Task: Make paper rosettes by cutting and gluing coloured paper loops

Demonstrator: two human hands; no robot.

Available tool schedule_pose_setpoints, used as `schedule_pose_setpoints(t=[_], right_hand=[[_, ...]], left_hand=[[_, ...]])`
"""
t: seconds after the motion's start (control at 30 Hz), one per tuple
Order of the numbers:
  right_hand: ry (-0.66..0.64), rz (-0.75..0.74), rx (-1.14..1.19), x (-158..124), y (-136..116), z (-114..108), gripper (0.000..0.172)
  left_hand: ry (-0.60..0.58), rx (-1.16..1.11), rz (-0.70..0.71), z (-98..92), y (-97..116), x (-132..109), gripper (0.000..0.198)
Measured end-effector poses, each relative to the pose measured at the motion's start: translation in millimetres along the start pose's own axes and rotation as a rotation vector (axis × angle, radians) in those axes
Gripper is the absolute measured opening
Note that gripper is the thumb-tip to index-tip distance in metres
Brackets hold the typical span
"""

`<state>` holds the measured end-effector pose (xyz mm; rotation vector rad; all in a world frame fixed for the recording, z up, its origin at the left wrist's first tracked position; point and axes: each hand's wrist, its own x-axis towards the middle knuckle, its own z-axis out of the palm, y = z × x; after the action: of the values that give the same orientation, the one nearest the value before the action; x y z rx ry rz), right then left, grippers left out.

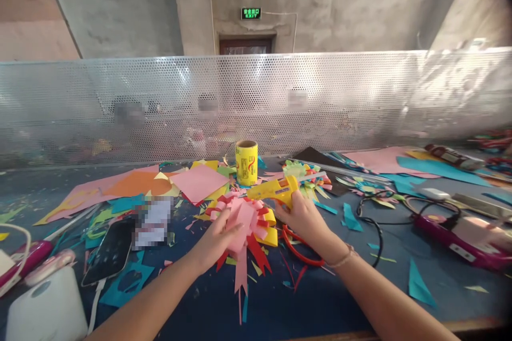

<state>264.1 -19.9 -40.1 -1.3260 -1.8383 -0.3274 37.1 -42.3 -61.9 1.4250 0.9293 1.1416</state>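
Head camera, facing forward and down: a yellow printed tube [247,165] stood upright on a dark blue table [188,309] strewn with paper scraps. Just in front of the tube, on the wearer's side, was a pink, red and yellow paper rosette [261,217], its looped strips bunched on top and its notched tails hanging toward the wearer. The left hand [214,242], in front of the tube and a little left, gripped the rosette by a pink band, thumb and fingers pressed on the paper. The right hand [306,218], in front of the tube and to its right, was wrapped around the handle of a yellow hot-glue gun [272,190], whose nozzle pointed left over the loops. Whether the tip touched paper, or the trigger was squeezed, could not be told.

Good work here probably called for a firm left grip, so the loops did not spring apart, and a nozzle brought close to the join for a small, neat bead. Those left fingers, near the tip, seemed best kept clear of hot glue. A red loop [308,261], nearer the wearer and right of the tube, lay below the right wrist, where it might snag.
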Motion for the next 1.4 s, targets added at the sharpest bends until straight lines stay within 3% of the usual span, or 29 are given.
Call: schedule_pose_setpoints(t=[0.13,0.47,0.9,1.07,1.3,1.4], right_hand=[[-0.024,-0.040,-0.023,-1,2,2,0.014],[-0.089,-0.056,-0.014,-4,3,3,0.016],[-0.055,-0.085,-0.059,-8,11,3,0.015],[-0.065,0.017,-0.025,-7,6,5,0.027],[-0.205,0.242,0.076,-3,2,-3,0.035],[-0.204,0.407,0.142,2,2,-6,0.039]], left_hand=[[-0.075,-0.043,-0.120,3.7,5,-1,0.054],[0.023,-0.007,-0.107,-1.8,-7,1,0.055],[-0.051,-0.043,-0.153,-1.9,12,-1,0.061],[-0.071,-0.059,-0.171,-2.4,12,-1,0.062],[-0.084,-0.052,-0.134,-0.1,15,-2,0.057],[-0.079,-0.049,-0.134,-0.7,15,-2,0.058]])
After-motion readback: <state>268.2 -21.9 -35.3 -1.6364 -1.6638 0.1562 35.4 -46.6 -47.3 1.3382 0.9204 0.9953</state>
